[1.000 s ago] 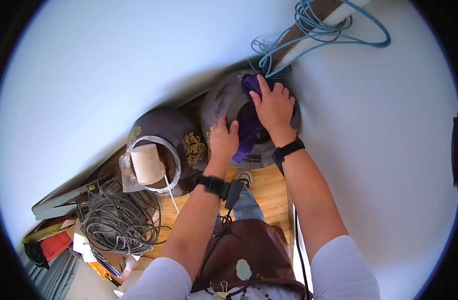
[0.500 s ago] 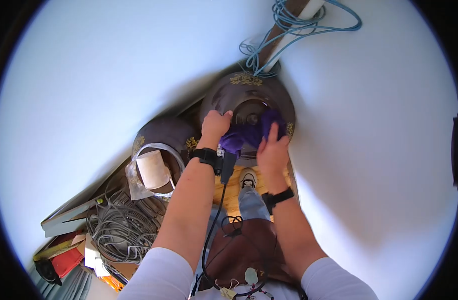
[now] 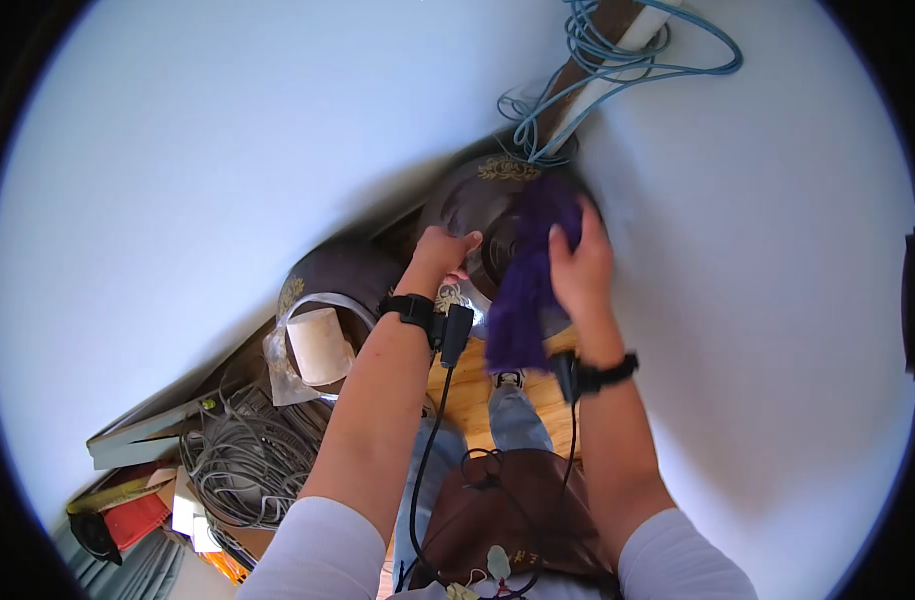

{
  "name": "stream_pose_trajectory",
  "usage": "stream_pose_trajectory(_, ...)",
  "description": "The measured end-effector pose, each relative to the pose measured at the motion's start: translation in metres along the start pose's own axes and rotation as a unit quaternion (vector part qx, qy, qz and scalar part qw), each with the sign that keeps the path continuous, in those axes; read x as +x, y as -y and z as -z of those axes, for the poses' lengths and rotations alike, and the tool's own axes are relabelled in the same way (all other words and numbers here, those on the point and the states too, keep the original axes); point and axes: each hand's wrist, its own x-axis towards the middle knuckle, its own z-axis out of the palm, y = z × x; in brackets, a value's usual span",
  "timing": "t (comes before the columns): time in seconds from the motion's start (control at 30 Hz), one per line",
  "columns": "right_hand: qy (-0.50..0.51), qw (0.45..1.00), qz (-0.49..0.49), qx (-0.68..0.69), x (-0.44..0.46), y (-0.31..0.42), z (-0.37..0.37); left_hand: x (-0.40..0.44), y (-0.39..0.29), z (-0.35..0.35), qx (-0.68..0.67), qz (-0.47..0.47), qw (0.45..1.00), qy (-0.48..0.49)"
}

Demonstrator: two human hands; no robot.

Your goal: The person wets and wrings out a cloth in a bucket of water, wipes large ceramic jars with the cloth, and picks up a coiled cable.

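Note:
A large dark brown jar with yellow ornament stands in the corner, a round recess in the middle of its top. My right hand is on the jar's right side, gripping a purple cloth that hangs across the top and down over the front edge. The cloth is slightly blurred. My left hand is curled at the jar's left side, near the recess; whatever its fingers hold, if anything, is hidden.
Left of it stands a second dark jar, bearing a white roll and clear plastic. Coiled grey cable and a red item lie lower left. Blue cable hangs on a post at the top. White walls rise on both sides.
The right hand has moved up and to the right with the cloth, which now stretches lengthwise over the jar's right part. My left hand, no longer beside the cloth, stays at the jar's left.

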Motion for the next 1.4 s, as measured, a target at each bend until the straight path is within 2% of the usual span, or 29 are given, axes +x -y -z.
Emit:
stream_pose_trajectory(0.07, 0.053, 0.997, -0.032, -0.043, 0.045, -0.024, -0.028, -0.001, -0.001, -0.003, 0.002, -0.005, 1.0, 0.0)
stream_pose_trajectory(0.1, 0.054, 0.997, -0.031, -0.042, 0.053, -0.017, -0.035, -0.003, -0.002, -0.002, 0.005, -0.01, 1.0, 0.005)
stream_pose_trajectory(0.17, 0.143, 0.977, -0.026, -0.154, 0.054, 0.018, -0.056, 0.003, 0.005, 0.002, 0.01, -0.006, 1.0, 0.005)
stream_pose_trajectory(0.23, 0.208, 0.966, 0.015, -0.151, 0.029, 0.047, -0.071, 0.018, 0.018, -0.004, 0.029, -0.036, 0.999, 0.005)
stream_pose_trajectory(0.27, 0.194, 0.967, 0.043, -0.16, 0.018, 0.052, -0.078, 0.018, 0.02, -0.008, 0.029, -0.04, 0.999, 0.006)
stream_pose_trajectory(0.33, 0.192, 0.967, 0.066, -0.152, 0.008, 0.052, -0.082, 0.009, 0.032, -0.012, 0.16, -0.152, 0.969, -0.11)
stream_pose_trajectory(0.37, 0.184, 0.969, 0.068, -0.152, 0.008, 0.05, -0.079, 0.006, 0.036, -0.011, 0.161, -0.159, 0.968, -0.112)
stream_pose_trajectory(0.4, 0.215, 0.965, 0.086, -0.126, 0.009, 0.046, -0.073, 0.005, 0.044, -0.01, -0.013, -0.126, 0.991, -0.044)
stream_pose_trajectory(0.43, 0.245, 0.958, 0.106, -0.102, 0.01, 0.044, -0.065, 0.002, 0.046, -0.009, -0.186, -0.089, 0.978, 0.03)
stream_pose_trajectory(0.47, 0.239, 0.959, 0.106, -0.108, 0.011, 0.043, -0.06, -0.004, 0.052, -0.008, -0.186, -0.096, 0.977, 0.035)
stream_pose_trajectory(0.53, 0.273, 0.946, 0.138, -0.11, 0.005, 0.043, -0.054, -0.02, 0.064, -0.002, -0.341, -0.068, 0.935, 0.068)
stream_pose_trajectory(0.67, 0.262, 0.936, 0.197, -0.126, -0.011, 0.045, -0.053, -0.027, 0.061, 0.008, -0.379, -0.101, 0.911, 0.127)
stream_pose_trajectory(0.77, 0.281, 0.922, 0.209, -0.167, -0.018, 0.048, -0.048, -0.015, 0.059, 0.018, -0.32, -0.074, 0.939, 0.099)
stream_pose_trajectory(0.83, 0.317, 0.901, 0.219, -0.201, -0.021, 0.048, -0.046, -0.006, 0.056, 0.021, -0.292, -0.14, 0.946, -0.02)
stream_pose_trajectory(0.9, 0.332, 0.885, 0.238, -0.223, -0.026, 0.046, -0.043, 0.004, 0.044, 0.024, -0.264, -0.158, 0.951, -0.038)
stream_pose_trajectory(0.97, 0.346, 0.868, 0.258, -0.244, -0.033, 0.042, -0.04, 0.003, 0.02, 0.013, -0.084, -0.261, 0.956, -0.1)
stream_pose_trajectory(1.0, 0.335, 0.871, 0.266, -0.241, -0.036, 0.039, -0.038, 0.003, 0.011, 0.006, -0.083, -0.26, 0.957, -0.099)
stream_pose_trajectory(1.07, 0.324, 0.875, 0.271, -0.236, -0.039, 0.031, -0.032, 0.002, -0.006, -0.006, 0.195, -0.344, 0.917, -0.047)
stream_pose_trajectory(1.1, 0.331, 0.874, 0.282, -0.216, -0.039, 0.026, -0.025, -0.003, -0.016, -0.009, 0.196, -0.342, 0.918, -0.045)
stream_pose_trajectory(1.17, 0.34, 0.874, 0.288, -0.196, -0.04, 0.017, -0.006, -0.011, -0.033, -0.016, 0.391, -0.284, 0.873, -0.063)
stream_pose_trajectory(1.27, 0.357, 0.881, 0.26, -0.171, -0.047, 0.006, 0.02, -0.008, -0.029, -0.019, 0.39, -0.288, 0.872, -0.063)
stream_pose_trajectory(1.37, 0.352, 0.887, 0.222, -0.201, -0.05, -0.009, 0.043, -0.009, -0.033, -0.02, 0.388, -0.286, 0.873, -0.075)
stream_pose_trajectory(1.4, 0.361, 0.892, 0.177, -0.204, -0.05, -0.015, 0.052, -0.01, -0.031, -0.021, 0.383, -0.289, 0.873, -0.083)
